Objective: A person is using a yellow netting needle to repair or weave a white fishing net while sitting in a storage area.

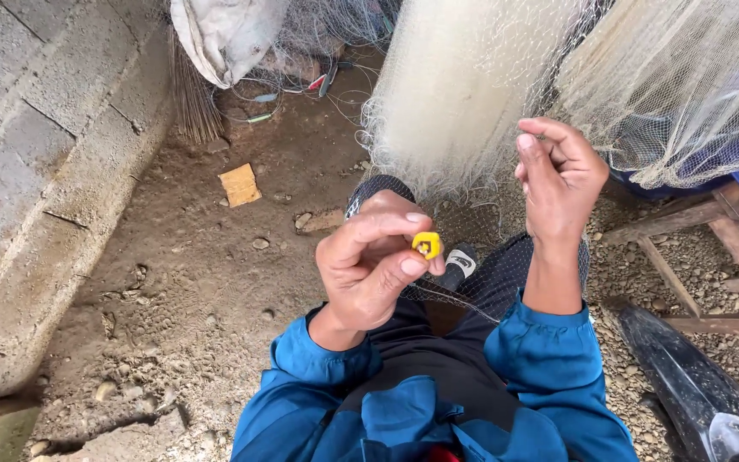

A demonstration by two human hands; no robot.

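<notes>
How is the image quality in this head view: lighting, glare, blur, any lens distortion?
Head view: soft, even daylight with no hard shadows and no glare; the left hand pinching the small yellow piece and the right hand are sharp; the pale netting is bright, though its mesh is readable; the block wall bows slightly, suggesting wide-angle distortion.

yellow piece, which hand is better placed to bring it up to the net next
Probably the left. The left hand already pinches the small yellow piece between thumb and fingers, just below the pale net. The right hand is raised beside the net, fingers curled, seemingly on fine mesh or line.
</notes>
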